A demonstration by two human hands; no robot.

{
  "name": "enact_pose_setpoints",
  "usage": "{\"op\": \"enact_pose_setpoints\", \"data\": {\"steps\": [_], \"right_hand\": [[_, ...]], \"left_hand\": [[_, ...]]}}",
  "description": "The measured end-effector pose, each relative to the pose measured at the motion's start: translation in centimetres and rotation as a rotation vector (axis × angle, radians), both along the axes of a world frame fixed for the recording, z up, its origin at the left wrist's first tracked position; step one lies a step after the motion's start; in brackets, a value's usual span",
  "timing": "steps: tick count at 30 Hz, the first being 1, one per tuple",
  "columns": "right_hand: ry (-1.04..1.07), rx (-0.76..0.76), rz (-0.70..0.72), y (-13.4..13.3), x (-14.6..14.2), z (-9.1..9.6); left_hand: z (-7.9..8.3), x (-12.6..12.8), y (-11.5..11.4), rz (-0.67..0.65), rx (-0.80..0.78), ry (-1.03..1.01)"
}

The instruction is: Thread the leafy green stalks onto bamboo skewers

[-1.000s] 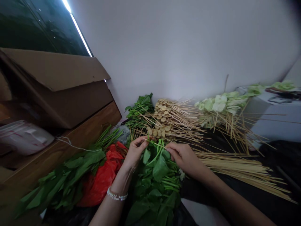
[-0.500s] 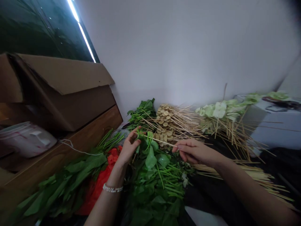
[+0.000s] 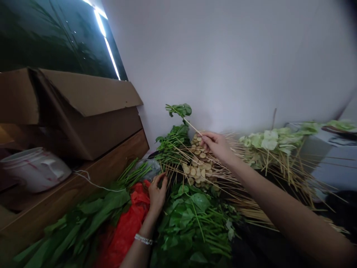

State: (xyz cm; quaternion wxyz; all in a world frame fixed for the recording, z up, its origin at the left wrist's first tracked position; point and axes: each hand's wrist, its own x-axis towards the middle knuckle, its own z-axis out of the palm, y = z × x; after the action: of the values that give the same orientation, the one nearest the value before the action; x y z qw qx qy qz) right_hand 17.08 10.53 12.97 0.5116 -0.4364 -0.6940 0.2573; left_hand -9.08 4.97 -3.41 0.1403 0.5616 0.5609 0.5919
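Observation:
My right hand [image 3: 213, 143] pinches the bare end of a thin wooden skewer [image 3: 193, 126]. A bunch of leafy greens [image 3: 180, 109] is threaded on its far tip, raised in front of the wall. Below it lies a pile of skewered greens [image 3: 175, 137], beside many skewers of pale round slices [image 3: 199, 169]. My left hand [image 3: 157, 191], a beaded bracelet on its wrist, hovers by the red plastic bag [image 3: 134, 214]. Its fingers are loosely curled and apart, with nothing seen in them. Right of it spreads a heap of loose leafy greens [image 3: 186, 219].
At left, a cardboard box [image 3: 92, 123] and a white bucket [image 3: 36, 167] stand by a wooden ledge [image 3: 111, 160]. Long-leaved greens [image 3: 80, 223] lie in front. Skewered pale cabbage leaves [image 3: 270, 139] are at right, with bare skewers [image 3: 256, 216] nearer. The wall rises behind.
My right hand has moved up and away toward the back with the skewer of greens. My left hand has let go of the greens and dropped slightly lower.

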Motion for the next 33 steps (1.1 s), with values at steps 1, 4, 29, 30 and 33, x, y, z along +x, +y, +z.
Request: {"op": "enact_pose_setpoints", "data": {"steps": [1, 4, 29, 30, 33], "right_hand": [[-0.024, 0.007, -0.024, 1.2, -0.9, -0.1], [-0.129, 0.02, -0.117, 4.6, -3.4, -0.7], [-0.805, -0.097, -0.123, -10.1, 16.2, -7.4], [-0.836, -0.125, -0.109, -11.1, 17.0, -8.4], [-0.941, -0.169, -0.103, -12.5, 18.0, -11.3]], "left_hand": [[0.1, -0.1, 0.0, 0.003, 0.008, 0.023], [0.1, -0.2, 0.0, 0.015, 0.014, 0.047], [0.4, 0.0, 1.9, 0.045, -0.013, 0.14], [0.9, 0.4, 1.9, 0.046, -0.014, 0.106], [3.0, 1.8, 2.1, 0.017, -0.055, 0.013]]}}
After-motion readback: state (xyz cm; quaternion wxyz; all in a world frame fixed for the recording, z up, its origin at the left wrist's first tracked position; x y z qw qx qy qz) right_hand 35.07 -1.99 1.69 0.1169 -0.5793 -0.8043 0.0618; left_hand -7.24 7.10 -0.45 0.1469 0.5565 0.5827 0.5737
